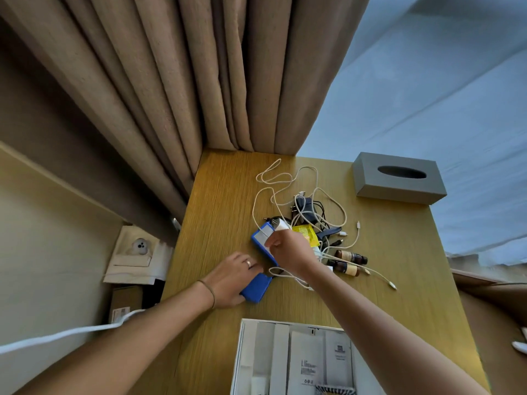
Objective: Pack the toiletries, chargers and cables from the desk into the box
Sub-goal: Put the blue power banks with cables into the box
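Cables [308, 195] on desk [222, 195], behind box [296, 363].

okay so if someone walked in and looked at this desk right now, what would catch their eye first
Probably the bright blue case near the middle of the wooden desk, with the left hand on its near end and the right hand at its far end by a white charger. Just beyond lies a tangle of white cables and black cables, with a yellow sachet and two small brown bottles to the right.
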Available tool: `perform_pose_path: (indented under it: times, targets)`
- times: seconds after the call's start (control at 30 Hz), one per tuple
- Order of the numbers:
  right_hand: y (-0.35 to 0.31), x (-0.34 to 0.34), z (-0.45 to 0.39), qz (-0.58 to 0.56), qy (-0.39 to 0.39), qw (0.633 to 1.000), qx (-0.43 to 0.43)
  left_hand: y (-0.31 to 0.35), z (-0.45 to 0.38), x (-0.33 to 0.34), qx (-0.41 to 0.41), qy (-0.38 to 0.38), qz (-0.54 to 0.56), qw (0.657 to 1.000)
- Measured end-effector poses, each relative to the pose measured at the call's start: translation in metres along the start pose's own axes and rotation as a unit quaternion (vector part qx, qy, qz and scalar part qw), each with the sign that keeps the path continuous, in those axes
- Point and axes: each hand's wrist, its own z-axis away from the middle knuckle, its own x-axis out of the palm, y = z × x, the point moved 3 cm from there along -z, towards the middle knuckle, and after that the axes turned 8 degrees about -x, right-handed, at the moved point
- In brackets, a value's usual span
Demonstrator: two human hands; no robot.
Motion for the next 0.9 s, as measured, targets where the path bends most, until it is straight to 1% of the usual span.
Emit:
perform_pose_path:
  times: [0.1, 0.2, 0.27, 0.33, 0.47, 0.53, 0.63, 0.7, 0.77, 0.8, 0.9]
  targets:
    - [0.003, 0.007, -0.009, 0.054, -0.012, 0.998, 0.001, -0.005, 0.024, -0.002, -0.047, -0.010, 0.132, 0.990]
    - [0.004, 0.012, -0.015, 0.103, -0.008, 0.995, 0.004, -0.005, 0.048, -0.012, -0.095, -0.014, 0.243, 0.965]
    - [0.002, 0.014, -0.018, 0.143, -0.006, 0.990, -0.001, -0.005, 0.061, -0.023, -0.129, -0.012, 0.325, 0.937]
    - [-0.001, 0.016, -0.021, 0.173, -0.006, 0.985, -0.003, -0.006, 0.071, -0.034, -0.154, -0.001, 0.406, 0.901]
    - [-0.017, 0.015, -0.037, 0.226, -0.026, 0.974, 0.000, -0.009, 0.085, -0.053, -0.178, 0.009, 0.495, 0.850]
    - [-0.028, 0.013, -0.051, 0.277, -0.042, 0.960, -0.025, -0.012, 0.092, -0.058, -0.194, 0.015, 0.552, 0.811]
    - [-0.041, 0.013, -0.073, 0.336, -0.097, 0.936, -0.037, -0.017, 0.107, -0.060, -0.211, 0.024, 0.629, 0.748]
    - [-0.048, 0.015, -0.086, 0.342, -0.122, 0.932, -0.003, -0.021, 0.118, -0.059, -0.219, 0.029, 0.680, 0.699]
    - [-0.055, 0.020, -0.094, 0.348, -0.120, 0.929, 0.039, -0.024, 0.130, -0.055, -0.234, 0.047, 0.721, 0.650]
    - [-0.058, 0.024, -0.097, 0.359, -0.115, 0.925, 0.051, -0.024, 0.136, -0.053, -0.249, 0.060, 0.740, 0.622]
    - [-0.061, 0.034, -0.097, 0.380, -0.117, 0.915, 0.068, -0.025, 0.146, -0.047, -0.297, 0.088, 0.796, 0.519]
